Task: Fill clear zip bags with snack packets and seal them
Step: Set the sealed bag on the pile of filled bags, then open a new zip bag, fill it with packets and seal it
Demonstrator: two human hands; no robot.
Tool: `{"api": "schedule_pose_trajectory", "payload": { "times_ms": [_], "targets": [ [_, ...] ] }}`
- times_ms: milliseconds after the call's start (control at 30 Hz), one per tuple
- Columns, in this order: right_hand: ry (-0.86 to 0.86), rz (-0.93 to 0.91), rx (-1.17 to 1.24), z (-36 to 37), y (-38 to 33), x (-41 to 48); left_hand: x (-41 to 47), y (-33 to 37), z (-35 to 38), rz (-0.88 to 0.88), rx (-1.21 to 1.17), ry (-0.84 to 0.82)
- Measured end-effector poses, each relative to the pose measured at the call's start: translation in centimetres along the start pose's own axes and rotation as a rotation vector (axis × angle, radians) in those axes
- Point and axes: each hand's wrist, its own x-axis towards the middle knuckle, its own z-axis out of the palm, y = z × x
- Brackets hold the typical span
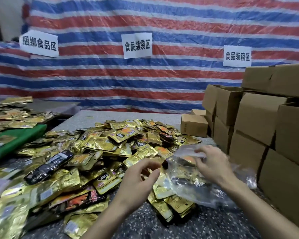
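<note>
While a clear zip bag (185, 178) is pinched at its mouth by the right hand (212, 163) over the heaped snack packets (110, 144), the left hand (138, 176) is curled beside it, its hold unclear. Filling is judged the step in hand; packets must be fed in next.

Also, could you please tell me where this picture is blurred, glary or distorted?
Head view: the clear plastic zip bag and the right hand gripping it are motion-blurred; glare glints off the gold foil snack packets; the wide-angle lens bows the bands of the red, white and blue striped tarpaulin.
</note>
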Motion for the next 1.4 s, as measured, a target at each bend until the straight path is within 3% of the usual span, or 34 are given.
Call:
{"api": "schedule_pose_trajectory", "payload": {
  "times_ms": [100, 200, 367, 633, 767, 967, 1033, 1200, 1400],
  "targets": [
    [0.111, -0.217, 0.145, 1.4, -4.6, -2.1, -1.0, -0.5, -1.4, -0.018, 0.008, 0.070],
    [0.044, -0.320, 0.345, 3.0, -9.0, -4.1, -2.3, -1.0, -3.3, 0.018, 0.051, 0.156],
    [-0.065, -0.275, 0.604, 7.3, -12.7, -8.7, -6.1, -3.6, -7.7, 0.023, 0.271, 0.356],
    [0.016, -0.197, 0.783, 10.3, -12.1, -11.8, -11.7, -10.3, -16.0, -0.039, 0.909, 0.711],
    [-0.002, -0.146, 0.878, 10.2, -11.0, -11.8, -12.4, -11.9, -18.8, -0.184, 1.073, 0.985],
    [-0.073, -0.172, 0.885, 10.1, -10.9, -12.2, -13.3, -12.2, -19.8, -0.649, 0.973, 1.037],
    [-0.084, -0.199, 0.880, 9.9, -11.0, -12.4, -13.7, -12.4, -20.0, -0.730, 0.943, 1.027],
    [-0.107, -0.217, 0.880, 9.4, -11.0, -12.5, -13.5, -12.2, -19.3, -0.666, 1.032, 1.023],
    [-0.108, -0.186, 0.903, 9.3, -10.9, -12.7, -13.5, -11.4, -18.5, -0.423, 1.049, 1.183]
  ]
}}
